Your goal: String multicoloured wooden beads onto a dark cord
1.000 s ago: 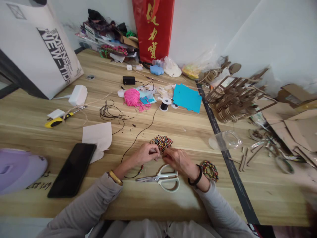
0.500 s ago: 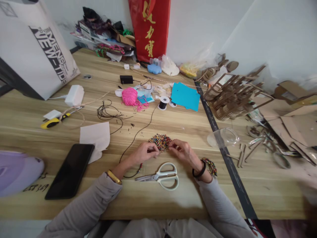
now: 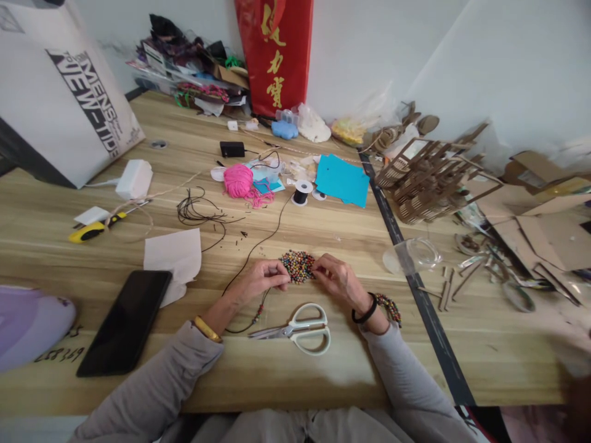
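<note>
A heap of small multicoloured beads (image 3: 299, 267) lies on the table between my two hands. My left hand (image 3: 266, 274) is at the heap's left side, thumb and fingers pinched together on the black cord. Several beads are threaded on that cord (image 3: 259, 312), which hangs below the hand and loops back toward the black spool (image 3: 301, 193). At the heap's right edge my right hand (image 3: 336, 275) has its fingertips closed; whatever is between them is too small to make out. White-handled scissors (image 3: 308, 329) lie just below the hands. A beaded coil (image 3: 388, 309) rests beside my right wrist.
A black phone (image 3: 124, 323) and white paper (image 3: 178, 258) lie to the left, with a yellow utility knife (image 3: 95, 230) beyond. Pink yarn (image 3: 239, 180) and blue sheets (image 3: 342, 179) sit farther back. At right are a clear plastic cup (image 3: 410, 255) and a brown model structure (image 3: 425, 178).
My left hand has shifted slightly, its fingers closer together, and more of the threaded beads shows below it. My right hand stays at the heap's edge. The whole view has moved a little.
</note>
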Available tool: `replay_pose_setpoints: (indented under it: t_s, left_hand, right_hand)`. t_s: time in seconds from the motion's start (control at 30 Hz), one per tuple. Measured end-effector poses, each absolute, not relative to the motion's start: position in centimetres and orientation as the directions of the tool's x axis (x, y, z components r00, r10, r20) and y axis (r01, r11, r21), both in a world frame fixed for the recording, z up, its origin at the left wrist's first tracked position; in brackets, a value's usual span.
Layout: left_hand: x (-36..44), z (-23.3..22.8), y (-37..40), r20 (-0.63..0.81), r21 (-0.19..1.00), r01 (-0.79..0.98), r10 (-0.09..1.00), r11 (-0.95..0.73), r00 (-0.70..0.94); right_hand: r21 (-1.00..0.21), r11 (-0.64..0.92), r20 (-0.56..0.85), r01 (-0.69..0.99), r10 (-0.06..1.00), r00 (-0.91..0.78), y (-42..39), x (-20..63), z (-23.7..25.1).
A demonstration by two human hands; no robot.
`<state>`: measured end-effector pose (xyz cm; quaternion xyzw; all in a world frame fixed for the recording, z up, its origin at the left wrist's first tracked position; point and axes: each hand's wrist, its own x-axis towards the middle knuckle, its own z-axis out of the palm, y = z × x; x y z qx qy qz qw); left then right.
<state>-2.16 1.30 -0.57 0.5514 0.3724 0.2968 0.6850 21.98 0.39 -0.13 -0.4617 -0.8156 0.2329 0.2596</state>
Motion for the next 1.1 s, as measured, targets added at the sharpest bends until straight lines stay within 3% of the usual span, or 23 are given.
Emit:
replay_pose_setpoints:
  t_s: [0.17,0.3,0.57,1.1]
  left_hand:
    - [-2.2,-1.1,1.4,-0.186,0.974,-0.01,0.825,0.226,0.533]
    - [-2.2,-1.1,1.4,-0.191,0.971,-0.015,0.818,0.237,0.543]
    - [-2.0,-0.5,1.4,-0.189,0.976,0.015,0.813,0.216,0.55]
    - [-1.8,-0.4,1.4,-0.164,0.984,0.037,0.807,0.173,0.567]
  right_hand:
    - [-0.658,0.481,0.28,0.579,0.87,-0.405,0.1,22.2,-1.0]
    - [-0.65,0.495,0.253,0.577,0.857,-0.45,-0.1,22.3,-0.8]
    - [-0.513,0.544,0.219,0.664,0.831,-0.511,-0.5,21.6,-0.7]
    - [-0.41,0.562,0.218,0.718,0.825,-0.522,-0.7,21.1,-1.1]
